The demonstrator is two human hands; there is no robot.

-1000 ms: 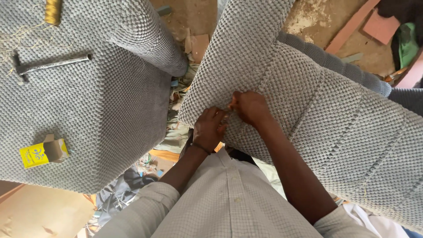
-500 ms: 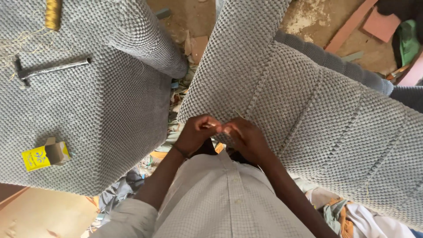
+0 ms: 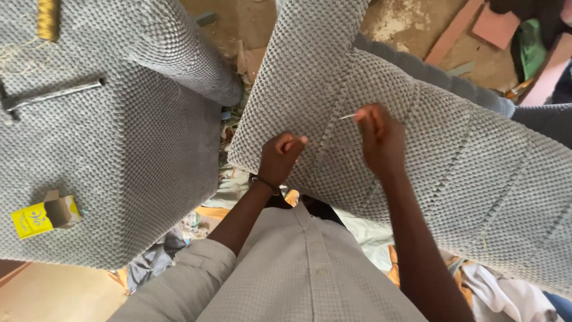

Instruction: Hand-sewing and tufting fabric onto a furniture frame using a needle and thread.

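While left hand [image 3: 280,156] pins grey cushion [image 3: 429,155], right hand [image 3: 381,138] pinches needle [image 3: 348,116].

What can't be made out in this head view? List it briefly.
- Thread from the needle: too thin to see.
- Right hand fingertips: curled under, so the grip on the needle is hidden.
- Left hand pinch: the knuckles cover it.
- Metal tool: its left end is cut off by the frame edge.
- Yellow box contents: too dark inside to see.

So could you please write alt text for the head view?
Two hands work on a grey textured cushion: the right hand pinches a needle, the left hand grips the fabric. On another cushion lies a yellow box.
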